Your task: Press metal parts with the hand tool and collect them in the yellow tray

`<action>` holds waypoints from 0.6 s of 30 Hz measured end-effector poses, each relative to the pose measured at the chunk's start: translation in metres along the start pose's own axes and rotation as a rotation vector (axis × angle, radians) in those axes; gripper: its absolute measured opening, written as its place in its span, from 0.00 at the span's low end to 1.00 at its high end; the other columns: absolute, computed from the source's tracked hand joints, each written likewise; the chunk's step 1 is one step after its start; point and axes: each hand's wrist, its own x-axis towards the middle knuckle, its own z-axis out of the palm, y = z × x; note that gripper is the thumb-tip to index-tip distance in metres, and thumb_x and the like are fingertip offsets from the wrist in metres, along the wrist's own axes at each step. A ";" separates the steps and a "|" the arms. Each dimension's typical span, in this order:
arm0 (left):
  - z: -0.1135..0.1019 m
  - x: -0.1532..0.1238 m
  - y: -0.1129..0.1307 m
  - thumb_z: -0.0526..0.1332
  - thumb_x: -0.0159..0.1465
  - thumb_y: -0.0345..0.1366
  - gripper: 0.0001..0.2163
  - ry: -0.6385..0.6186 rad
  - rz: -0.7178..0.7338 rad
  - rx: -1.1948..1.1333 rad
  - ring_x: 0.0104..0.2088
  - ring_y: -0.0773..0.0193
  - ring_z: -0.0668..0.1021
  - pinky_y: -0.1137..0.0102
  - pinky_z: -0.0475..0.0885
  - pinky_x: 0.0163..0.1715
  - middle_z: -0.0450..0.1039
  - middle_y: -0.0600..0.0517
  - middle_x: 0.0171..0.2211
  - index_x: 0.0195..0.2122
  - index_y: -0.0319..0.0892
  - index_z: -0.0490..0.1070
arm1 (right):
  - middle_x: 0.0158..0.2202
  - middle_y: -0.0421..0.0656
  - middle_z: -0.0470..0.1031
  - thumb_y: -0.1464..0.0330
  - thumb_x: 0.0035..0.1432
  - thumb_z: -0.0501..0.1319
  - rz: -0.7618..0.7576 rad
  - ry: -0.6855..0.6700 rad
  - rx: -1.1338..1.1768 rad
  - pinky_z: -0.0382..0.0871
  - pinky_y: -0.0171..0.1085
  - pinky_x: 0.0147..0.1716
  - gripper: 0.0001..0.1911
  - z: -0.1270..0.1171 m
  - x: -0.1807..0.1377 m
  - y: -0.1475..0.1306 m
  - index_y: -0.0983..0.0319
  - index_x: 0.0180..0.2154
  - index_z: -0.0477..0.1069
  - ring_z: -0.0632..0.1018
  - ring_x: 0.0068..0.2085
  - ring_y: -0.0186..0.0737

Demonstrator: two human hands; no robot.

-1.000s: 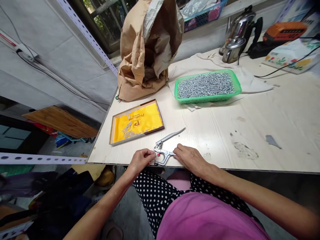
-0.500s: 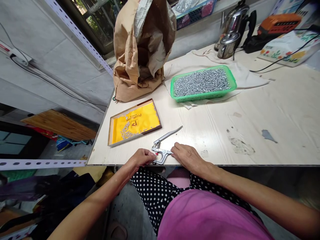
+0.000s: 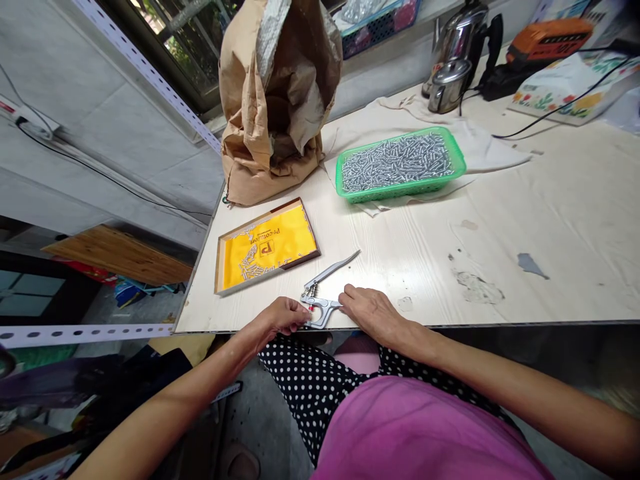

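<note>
A pair of grey metal snap pliers (image 3: 326, 309) lies at the table's front edge, its spring-loaded upper handle (image 3: 334, 267) raised and its jaw pointing left. My right hand (image 3: 369, 310) closes its fingers on the end of the lower handle. With fingertips pinched beside the small red piece (image 3: 311, 308) in the jaw, my left hand (image 3: 284, 316) is closed; whatever it holds is too small or hidden to name. Behind it sits a shallow cardboard box (image 3: 266, 283) with a yellow lining and many small metal pieces scattered inside.
A green plastic basket (image 3: 400, 194) full of small silvery metal pieces rests on a cloth (image 3: 493, 157). At the back left stands an open brown paper bag (image 3: 250, 133). A metal kettle (image 3: 460, 40), a metal pot (image 3: 449, 87) and a black cable (image 3: 555, 110) occupy the back right.
The whole view has shifted slightly, so things on the table appear a little further left. Both hands keep nearly the same place at the pliers, whose upper handle stays raised.
</note>
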 end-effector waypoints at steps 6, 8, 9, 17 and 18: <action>0.000 0.000 -0.001 0.73 0.39 0.52 0.22 -0.008 0.011 -0.015 0.17 0.72 0.65 0.75 0.56 0.19 0.64 0.59 0.14 0.25 0.39 0.73 | 0.59 0.58 0.62 0.50 0.51 0.66 -0.002 -0.004 -0.028 0.62 0.51 0.49 0.35 -0.026 0.010 0.024 0.65 0.53 0.66 0.66 0.55 0.58; 0.000 0.000 0.000 0.73 0.39 0.52 0.22 -0.004 0.010 -0.009 0.17 0.72 0.65 0.76 0.56 0.19 0.64 0.59 0.14 0.25 0.39 0.73 | 0.63 0.62 0.57 0.45 0.44 0.67 0.003 -0.031 -0.052 0.55 0.59 0.55 0.49 -0.031 0.015 0.034 0.67 0.60 0.59 0.58 0.62 0.65; 0.000 0.000 0.000 0.73 0.39 0.52 0.22 -0.002 0.008 -0.007 0.17 0.72 0.65 0.76 0.55 0.19 0.65 0.59 0.14 0.25 0.39 0.73 | 0.62 0.63 0.57 0.44 0.43 0.67 -0.006 -0.055 -0.055 0.52 0.61 0.56 0.52 -0.032 0.017 0.038 0.68 0.61 0.58 0.57 0.63 0.66; 0.000 -0.001 0.002 0.73 0.38 0.53 0.23 0.006 0.001 -0.011 0.17 0.73 0.64 0.76 0.56 0.19 0.64 0.59 0.14 0.24 0.39 0.72 | 0.47 0.55 0.72 0.53 0.48 0.68 -0.031 -0.115 -0.107 0.61 0.52 0.48 0.37 -0.043 0.027 0.032 0.67 0.54 0.65 0.70 0.47 0.55; 0.000 -0.001 0.002 0.72 0.39 0.53 0.22 0.004 -0.002 -0.010 0.17 0.73 0.64 0.75 0.56 0.19 0.64 0.59 0.14 0.24 0.39 0.72 | 0.46 0.54 0.72 0.54 0.49 0.68 -0.031 -0.111 -0.104 0.61 0.49 0.46 0.35 -0.043 0.026 0.030 0.67 0.53 0.66 0.70 0.46 0.54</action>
